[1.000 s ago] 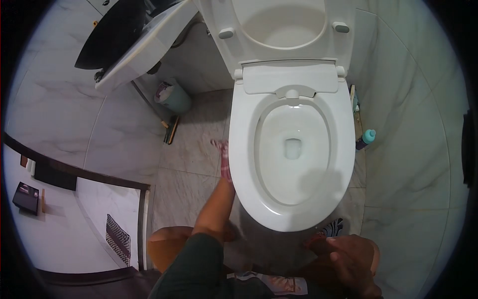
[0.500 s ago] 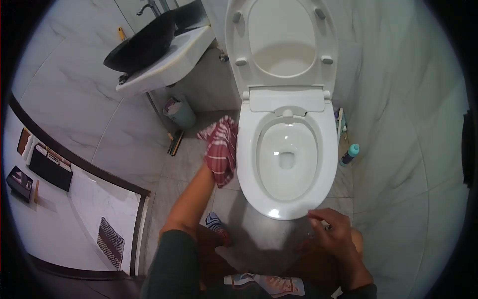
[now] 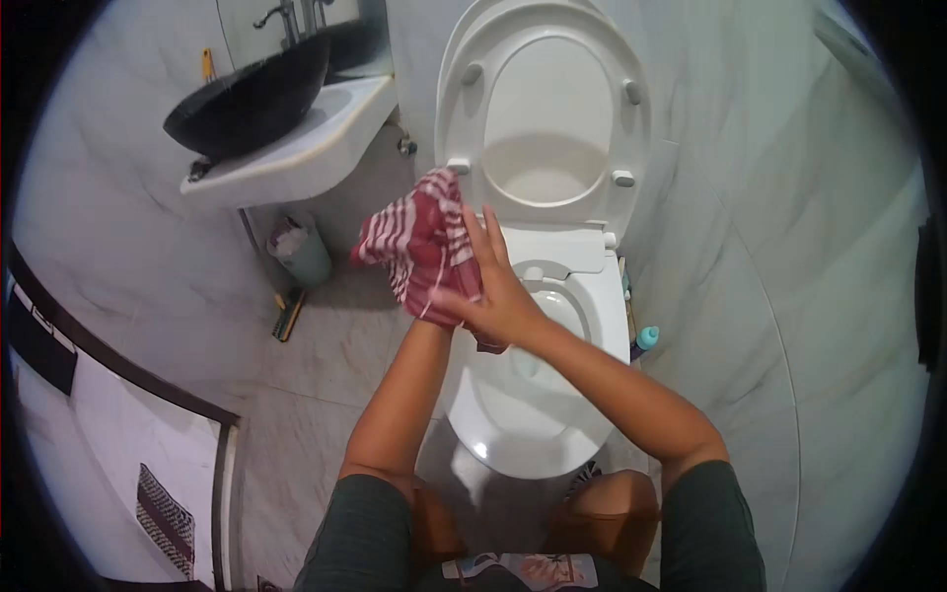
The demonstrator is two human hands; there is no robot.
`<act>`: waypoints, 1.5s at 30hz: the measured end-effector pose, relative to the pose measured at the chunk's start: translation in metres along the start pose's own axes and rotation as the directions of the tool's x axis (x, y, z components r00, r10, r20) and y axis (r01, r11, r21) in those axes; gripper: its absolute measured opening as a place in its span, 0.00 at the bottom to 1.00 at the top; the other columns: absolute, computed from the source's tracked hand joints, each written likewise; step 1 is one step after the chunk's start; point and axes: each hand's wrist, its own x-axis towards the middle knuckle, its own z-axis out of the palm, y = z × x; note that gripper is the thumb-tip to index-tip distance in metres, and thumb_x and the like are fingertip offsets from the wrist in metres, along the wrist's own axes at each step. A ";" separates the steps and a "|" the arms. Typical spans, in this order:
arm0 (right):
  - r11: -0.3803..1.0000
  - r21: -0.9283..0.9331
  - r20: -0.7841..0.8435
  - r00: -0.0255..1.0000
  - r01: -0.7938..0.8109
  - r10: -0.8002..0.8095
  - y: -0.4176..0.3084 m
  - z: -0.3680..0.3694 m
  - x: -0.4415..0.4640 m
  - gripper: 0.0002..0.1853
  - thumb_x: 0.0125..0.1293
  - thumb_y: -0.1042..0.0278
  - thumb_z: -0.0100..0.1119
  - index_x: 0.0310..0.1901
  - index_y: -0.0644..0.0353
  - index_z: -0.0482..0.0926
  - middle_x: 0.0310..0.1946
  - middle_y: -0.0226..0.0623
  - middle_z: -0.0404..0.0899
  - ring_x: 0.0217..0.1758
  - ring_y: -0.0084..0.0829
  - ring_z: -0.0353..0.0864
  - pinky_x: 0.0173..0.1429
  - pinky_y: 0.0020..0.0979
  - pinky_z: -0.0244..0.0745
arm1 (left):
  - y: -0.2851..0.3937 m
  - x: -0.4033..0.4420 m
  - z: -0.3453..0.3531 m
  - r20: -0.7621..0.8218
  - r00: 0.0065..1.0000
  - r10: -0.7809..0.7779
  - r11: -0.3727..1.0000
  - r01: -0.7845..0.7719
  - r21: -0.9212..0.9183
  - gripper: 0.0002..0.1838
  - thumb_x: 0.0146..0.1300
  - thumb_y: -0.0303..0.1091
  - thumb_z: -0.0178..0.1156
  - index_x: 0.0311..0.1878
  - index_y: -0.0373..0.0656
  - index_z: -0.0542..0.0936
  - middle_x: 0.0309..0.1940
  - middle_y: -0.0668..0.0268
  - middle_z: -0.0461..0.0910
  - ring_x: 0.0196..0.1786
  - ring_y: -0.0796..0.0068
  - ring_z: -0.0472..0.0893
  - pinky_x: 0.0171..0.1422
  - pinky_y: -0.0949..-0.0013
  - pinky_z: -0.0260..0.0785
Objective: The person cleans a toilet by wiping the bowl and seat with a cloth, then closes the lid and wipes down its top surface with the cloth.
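Observation:
A red-and-white striped cloth (image 3: 424, 247) covers my left hand, hiding its fingers; only the wrist (image 3: 434, 333) shows below it. The cloth is bunched around that hand and held up over the left side of the toilet. My right hand (image 3: 498, 291) presses against the cloth's right side, its fingers stretched out and apart and the thumb lying across the lower part. Below and behind both hands stands the white toilet (image 3: 538, 449), with its lid (image 3: 543, 20) and seat (image 3: 631, 138) raised. My forearms partly hide the bowl.
A black basin (image 3: 252, 104) sits on a white counter (image 3: 296, 148) at the upper left. Under it are a small bin (image 3: 304, 259) and a brush (image 3: 288, 316). A teal-capped bottle (image 3: 645, 340) stands right of the toilet by the marbled wall (image 3: 750, 326). A doorway edge (image 3: 225, 493) is lower left.
My left hand and the cloth have risen from beside the toilet. My right hand has moved up and left from the toilet's front rim onto the cloth. The view has shifted.

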 end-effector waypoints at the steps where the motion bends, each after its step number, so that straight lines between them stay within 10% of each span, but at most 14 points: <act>1: 0.997 0.068 0.000 0.999 0.032 -0.032 0.022 0.009 0.017 0.43 0.61 0.55 0.61 0.71 0.58 0.47 0.70 0.52 0.47 0.74 0.46 0.49 0.71 0.38 0.50 | -0.007 0.003 -0.010 -0.151 0.989 0.000 0.999 0.007 0.044 0.27 0.71 0.50 0.39 0.68 0.49 0.60 0.61 0.64 0.66 0.62 0.64 0.66 0.68 0.62 0.58; 3: 0.976 0.204 -0.130 0.990 0.079 -0.053 0.059 0.031 0.042 0.27 0.64 0.56 0.57 0.61 0.63 0.68 0.55 0.52 0.72 0.62 0.39 0.70 0.64 0.34 0.63 | -0.005 0.015 -0.035 -0.311 0.951 0.005 0.996 0.025 0.091 0.27 0.71 0.49 0.39 0.68 0.48 0.59 0.61 0.65 0.65 0.63 0.65 0.65 0.69 0.63 0.57; 5: 0.900 0.394 -0.056 0.973 -0.186 0.226 0.099 0.039 0.059 0.20 0.67 0.56 0.55 0.51 0.65 0.75 0.41 0.41 0.79 0.45 0.28 0.77 0.53 0.29 0.69 | 0.005 0.025 -0.058 -0.108 0.963 0.247 0.704 -0.102 0.703 0.24 0.68 0.44 0.51 0.63 0.47 0.64 0.54 0.69 0.70 0.54 0.73 0.72 0.57 0.69 0.67; 6: 0.809 0.568 -0.125 0.956 -0.149 0.264 0.099 0.041 0.067 0.18 0.68 0.55 0.54 0.44 0.65 0.76 0.32 0.32 0.78 0.35 0.20 0.73 0.43 0.26 0.70 | 0.013 0.020 -0.031 -0.391 0.883 0.260 0.799 0.031 0.601 0.22 0.65 0.44 0.56 0.58 0.46 0.67 0.48 0.69 0.73 0.46 0.75 0.75 0.48 0.70 0.70; 9: 0.495 0.795 0.043 0.846 -0.351 0.531 0.103 0.028 0.073 0.18 0.69 0.54 0.50 0.42 0.64 0.76 0.28 0.29 0.78 0.31 0.20 0.74 0.38 0.26 0.70 | 0.046 0.042 -0.104 -0.153 0.838 0.524 0.532 -0.181 0.827 0.19 0.67 0.45 0.45 0.37 0.37 0.76 0.31 0.67 0.75 0.34 0.77 0.71 0.35 0.68 0.64; 11: 0.677 0.533 0.134 0.841 -0.507 0.525 0.156 0.031 0.066 0.18 0.69 0.55 0.49 0.43 0.63 0.76 0.26 0.32 0.78 0.30 0.23 0.75 0.38 0.28 0.71 | 0.074 0.031 -0.136 -0.157 0.884 0.441 0.109 0.120 0.987 0.18 0.65 0.39 0.44 0.29 0.34 0.74 0.25 0.64 0.73 0.28 0.77 0.69 0.31 0.64 0.62; 13: 0.880 -0.036 0.011 0.880 -0.475 0.475 0.167 0.034 0.060 0.15 0.68 0.62 0.47 0.46 0.64 0.76 0.27 0.30 0.77 0.29 0.21 0.74 0.36 0.25 0.70 | 0.073 0.024 -0.154 -0.293 0.899 0.325 0.148 0.258 0.955 0.17 0.63 0.38 0.48 0.33 0.31 0.77 0.27 0.56 0.78 0.29 0.71 0.74 0.35 0.63 0.66; 15: 0.918 0.087 -0.143 0.907 -0.388 0.397 0.156 0.047 0.051 0.16 0.68 0.63 0.44 0.47 0.65 0.75 0.26 0.32 0.77 0.29 0.23 0.74 0.37 0.26 0.70 | 0.059 0.018 -0.187 -0.284 0.915 0.288 -0.183 0.343 0.921 0.21 0.63 0.43 0.50 0.41 0.31 0.79 0.35 0.52 0.81 0.35 0.64 0.79 0.41 0.61 0.69; 18: 0.927 0.030 0.435 0.840 -0.374 0.325 0.135 0.077 0.043 0.29 0.70 0.47 0.39 0.62 0.61 0.65 0.62 0.49 0.65 0.69 0.40 0.61 0.70 0.41 0.53 | 0.047 0.008 -0.177 -0.595 0.800 0.077 0.171 0.577 0.798 0.21 0.65 0.46 0.48 0.41 0.34 0.79 0.34 0.56 0.81 0.35 0.64 0.78 0.44 0.62 0.69; 22: 0.910 -0.384 0.269 0.924 -0.155 0.271 0.161 0.139 0.006 0.29 0.67 0.43 0.43 0.61 0.57 0.68 0.64 0.44 0.64 0.73 0.48 0.48 0.69 0.61 0.43 | 0.050 -0.016 -0.216 -0.718 0.674 -0.175 0.559 0.668 0.491 0.20 0.66 0.48 0.46 0.47 0.43 0.77 0.36 0.66 0.78 0.37 0.71 0.77 0.42 0.65 0.69; 25: 0.842 -0.481 0.469 0.883 0.244 0.012 0.183 0.128 0.024 0.21 0.60 0.55 0.55 0.54 0.54 0.76 0.61 0.42 0.68 0.69 0.45 0.57 0.71 0.53 0.47 | 0.061 -0.022 -0.185 -0.838 0.519 -0.172 0.452 0.797 0.400 0.22 0.67 0.50 0.45 0.52 0.44 0.74 0.43 0.66 0.78 0.40 0.74 0.77 0.43 0.66 0.70; 32: 0.736 -0.670 0.050 0.994 0.103 -0.094 0.213 0.159 0.042 0.21 0.59 0.59 0.52 0.52 0.58 0.77 0.64 0.45 0.64 0.68 0.44 0.59 0.74 0.50 0.42 | 0.017 -0.029 -0.162 -0.667 0.678 -0.308 0.648 0.663 0.375 0.36 0.65 0.65 0.39 0.61 0.43 0.68 0.54 0.63 0.75 0.54 0.68 0.76 0.56 0.68 0.70; 39: 0.848 -0.466 0.486 0.874 0.253 0.006 0.180 0.108 -0.004 0.25 0.63 0.47 0.49 0.59 0.47 0.73 0.67 0.38 0.60 0.73 0.45 0.51 0.72 0.60 0.32 | 0.015 -0.055 -0.167 -0.560 0.733 -0.387 0.784 0.581 0.219 0.37 0.66 0.67 0.30 0.62 0.46 0.68 0.54 0.61 0.75 0.55 0.68 0.76 0.58 0.66 0.69; 45: 0.709 -0.634 0.404 0.914 0.309 -0.037 0.212 0.125 0.043 0.21 0.64 0.49 0.46 0.54 0.45 0.77 0.64 0.36 0.66 0.72 0.36 0.55 0.73 0.58 0.29 | 0.010 -0.042 -0.186 -0.540 0.792 -0.285 0.750 0.535 0.390 0.38 0.65 0.69 0.29 0.63 0.49 0.66 0.55 0.68 0.73 0.56 0.71 0.74 0.59 0.64 0.68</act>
